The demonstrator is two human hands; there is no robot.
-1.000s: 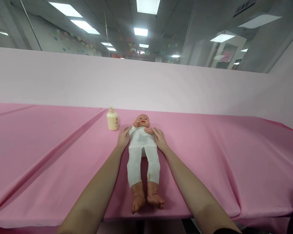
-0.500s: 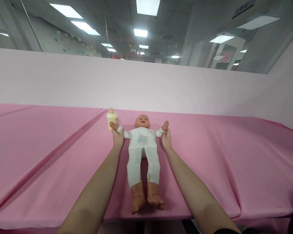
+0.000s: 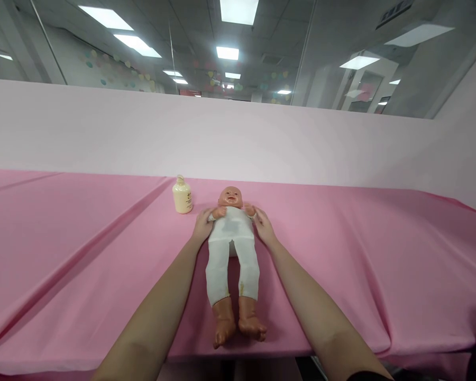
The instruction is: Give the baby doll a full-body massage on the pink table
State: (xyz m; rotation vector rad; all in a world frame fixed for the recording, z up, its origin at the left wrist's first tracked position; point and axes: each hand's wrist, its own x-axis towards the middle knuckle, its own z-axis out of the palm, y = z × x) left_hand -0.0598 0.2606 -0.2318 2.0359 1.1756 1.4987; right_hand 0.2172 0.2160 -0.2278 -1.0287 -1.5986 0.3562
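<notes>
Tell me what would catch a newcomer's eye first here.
The doll in white clothes would likely stand out first, lying face up in the middle of the pink cover, with the left hand and right hand at its arms. Next might come the cream bottle, upright beyond the left hand, then the bright ceiling lights at the top of the view.

Indoor institutional room, possibly a training or childcare space; exact type unclear. Evidence: panel lights [image 3: 239, 11] in a tiled ceiling [image 3: 194, 32], colourful wall dots [image 3: 103, 63], baby doll [image 3: 232, 227] on pink-covered table [image 3: 321, 264].
</notes>
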